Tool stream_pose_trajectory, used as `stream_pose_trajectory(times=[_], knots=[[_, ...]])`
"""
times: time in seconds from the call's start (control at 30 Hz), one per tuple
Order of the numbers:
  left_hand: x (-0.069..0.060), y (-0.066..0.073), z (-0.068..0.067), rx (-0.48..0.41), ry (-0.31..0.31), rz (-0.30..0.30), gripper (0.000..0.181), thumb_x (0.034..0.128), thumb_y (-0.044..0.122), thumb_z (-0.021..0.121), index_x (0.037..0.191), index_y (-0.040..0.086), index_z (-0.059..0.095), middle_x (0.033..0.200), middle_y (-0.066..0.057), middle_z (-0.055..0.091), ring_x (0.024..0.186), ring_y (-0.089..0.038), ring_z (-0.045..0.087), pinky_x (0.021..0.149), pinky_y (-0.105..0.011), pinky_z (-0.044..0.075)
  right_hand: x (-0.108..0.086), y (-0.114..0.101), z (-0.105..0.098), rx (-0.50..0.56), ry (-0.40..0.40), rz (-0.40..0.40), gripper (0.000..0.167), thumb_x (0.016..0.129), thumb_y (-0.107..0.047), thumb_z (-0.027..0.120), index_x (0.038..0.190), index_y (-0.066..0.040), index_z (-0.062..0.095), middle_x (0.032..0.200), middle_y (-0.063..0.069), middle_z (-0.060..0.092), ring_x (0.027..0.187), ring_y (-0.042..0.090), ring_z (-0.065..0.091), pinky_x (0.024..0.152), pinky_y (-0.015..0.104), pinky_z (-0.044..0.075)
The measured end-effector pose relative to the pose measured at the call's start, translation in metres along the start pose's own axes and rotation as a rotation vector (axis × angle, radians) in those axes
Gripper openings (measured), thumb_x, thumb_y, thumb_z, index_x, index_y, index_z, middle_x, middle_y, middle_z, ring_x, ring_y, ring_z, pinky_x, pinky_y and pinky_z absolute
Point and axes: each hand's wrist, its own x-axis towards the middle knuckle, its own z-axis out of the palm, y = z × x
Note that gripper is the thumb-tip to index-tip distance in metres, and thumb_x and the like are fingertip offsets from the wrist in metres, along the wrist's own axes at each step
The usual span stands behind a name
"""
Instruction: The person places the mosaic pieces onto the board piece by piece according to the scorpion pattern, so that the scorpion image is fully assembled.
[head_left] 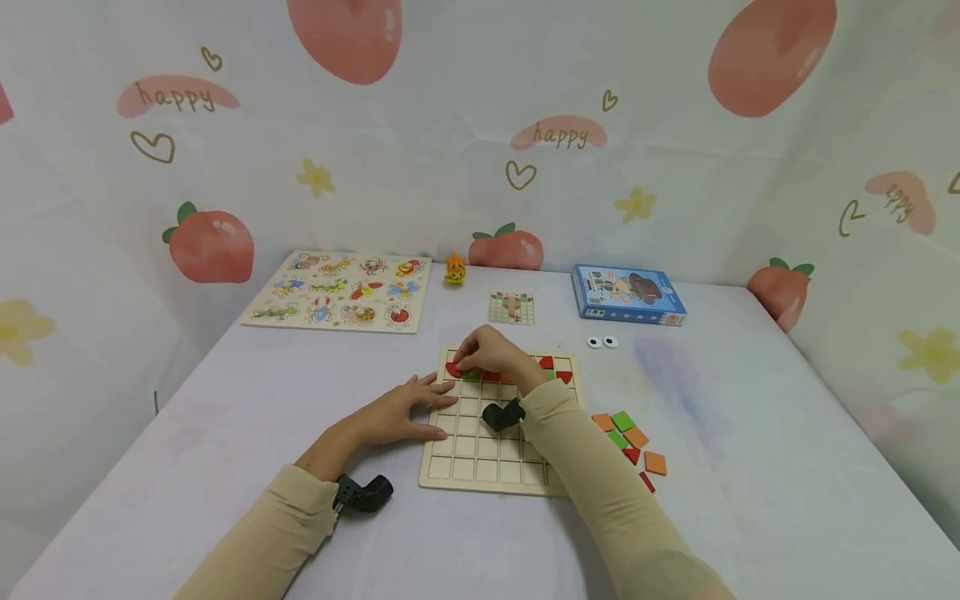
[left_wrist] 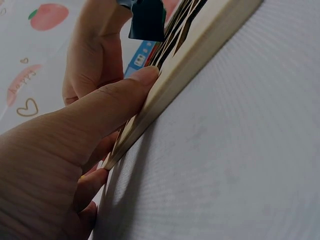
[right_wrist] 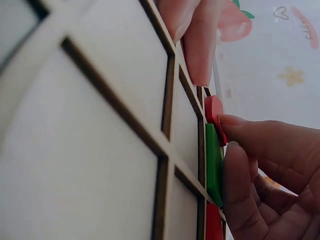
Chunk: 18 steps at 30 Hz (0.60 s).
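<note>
A wooden grid board (head_left: pixel 465 472) lies on the table. My left hand (head_left: pixel 401 412) rests at its left edge, fingers spread and fairly straight; in the left wrist view the thumb (left_wrist: pixel 115 102) touches the board's rim. Over the upper left cells, my right hand (head_left: pixel 491 350) pinches a red round-edged piece (right_wrist: pixel 214 110) between thumb and finger, at the board's surface. Beside that piece, a green square tile (right_wrist: pixel 214 165) sits in its cell, followed by a red one (right_wrist: pixel 213 222). More red pieces (head_left: pixel 547 362) lie at the upper right; my right hand and forearm hide some cells.
Loose orange, green and red tiles (head_left: pixel 636 437) lie right of the board. Behind it are a small pattern card (head_left: pixel 512 308), a blue box (head_left: pixel 628 294), two googly eyes (head_left: pixel 602 342), an insect puzzle board (head_left: pixel 341 292) and an orange-and-yellow toy figure (head_left: pixel 454 269).
</note>
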Motion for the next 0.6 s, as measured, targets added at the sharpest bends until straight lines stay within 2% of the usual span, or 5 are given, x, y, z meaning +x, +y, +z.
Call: stream_pose_trajectory(times=[0.27,0.6], knots=[[-0.002,0.000,0.000,-0.018,0.007,-0.005,0.059,0.0811,0.040,0.069,0.131,0.011,0.055,0.147,-0.006,0.039,0.144,-0.031,0.015,0.117,-0.054,0.005,-0.001,-0.001,0.002,-0.008,0.012,0.019,0.008,0.084,-0.006,0.068,0.087,0.001,0.070,0.076,0.003,0.063,0.057,0.007,0.055,0.057,0.020,0.053],[0.001,0.003,-0.001,0.019,0.009,-0.017,0.061,0.0807,0.043,0.069,0.131,0.012,0.055,0.147,-0.005,0.039,0.144,-0.029,0.019,0.118,-0.051,0.008,-0.016,0.003,-0.014,0.047,0.022,-0.006,0.019,0.087,-0.012,0.065,0.100,0.001,0.070,0.093,0.013,0.070,0.070,0.012,0.065,0.069,0.027,0.058]])
